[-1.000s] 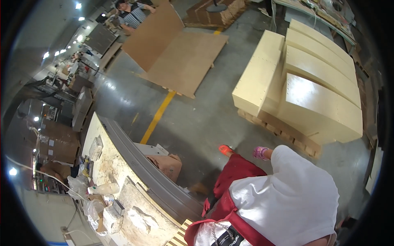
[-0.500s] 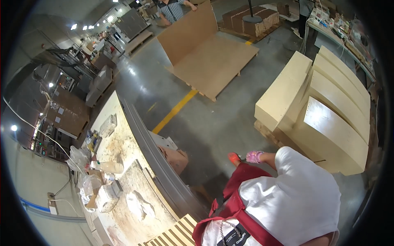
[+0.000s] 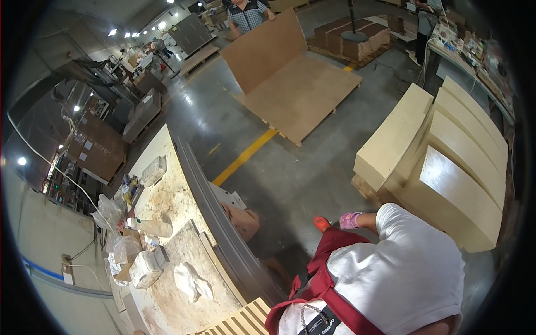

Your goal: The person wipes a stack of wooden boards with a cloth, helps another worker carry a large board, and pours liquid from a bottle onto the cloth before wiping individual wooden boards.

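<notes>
Neither my left hand nor my right hand shows in the head view. At the bottom right I see my white shirt [image 3: 402, 273] and red apron [image 3: 321, 285]. Beyond them are an orange shoe [image 3: 321, 223] and a pink sandal [image 3: 350, 219] on the grey floor. To my left runs a stained workbench [image 3: 167, 201] with a metal edge rail. On it lie a clear plastic bottle [image 3: 149, 226], crumpled plastic bags [image 3: 192, 282] and a wrapped white block [image 3: 145, 269]. A stack of striped slats [image 3: 245, 322] sits at the bottom edge.
Stacks of pale boards [image 3: 446, 162] stand on a pallet at the right. A brown cardboard box [image 3: 243, 222] sits under the bench edge. A yellow floor line [image 3: 245, 156] crosses the aisle. Farther off, a person holds a large brown panel [image 3: 262, 50] upright over a flat panel [image 3: 304, 95].
The view has swung, so the workbench sits higher and shows more of its top. The pale board stacks shifted right. The far person's brown panel now stands upright.
</notes>
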A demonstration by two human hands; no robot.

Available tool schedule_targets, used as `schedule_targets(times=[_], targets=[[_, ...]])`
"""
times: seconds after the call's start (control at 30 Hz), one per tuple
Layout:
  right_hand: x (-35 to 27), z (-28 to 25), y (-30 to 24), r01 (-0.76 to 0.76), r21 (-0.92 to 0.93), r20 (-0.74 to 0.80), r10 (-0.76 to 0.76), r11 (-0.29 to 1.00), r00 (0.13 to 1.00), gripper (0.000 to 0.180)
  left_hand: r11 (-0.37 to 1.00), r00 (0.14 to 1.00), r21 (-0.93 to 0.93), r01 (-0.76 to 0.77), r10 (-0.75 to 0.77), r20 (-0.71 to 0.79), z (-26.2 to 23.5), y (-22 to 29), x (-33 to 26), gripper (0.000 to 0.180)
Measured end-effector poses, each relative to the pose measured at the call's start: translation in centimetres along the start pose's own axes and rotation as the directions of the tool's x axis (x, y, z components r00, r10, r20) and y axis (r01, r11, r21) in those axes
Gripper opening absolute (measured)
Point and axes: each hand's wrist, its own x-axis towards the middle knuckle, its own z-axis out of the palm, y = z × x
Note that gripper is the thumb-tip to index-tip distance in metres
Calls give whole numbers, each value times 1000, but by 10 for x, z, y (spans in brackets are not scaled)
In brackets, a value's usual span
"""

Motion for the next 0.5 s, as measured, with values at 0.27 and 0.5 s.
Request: schedule_targets(times=[0.27, 0.5], targets=[[3, -86, 24, 208, -337, 166, -159, 918, 973, 26, 849, 930, -515, 119, -277, -242, -133, 57, 4, 42], [83, -93, 76, -55, 91, 54, 50, 994, 997, 28, 592, 986, -799, -108, -40, -163, -285, 205, 82, 48]])
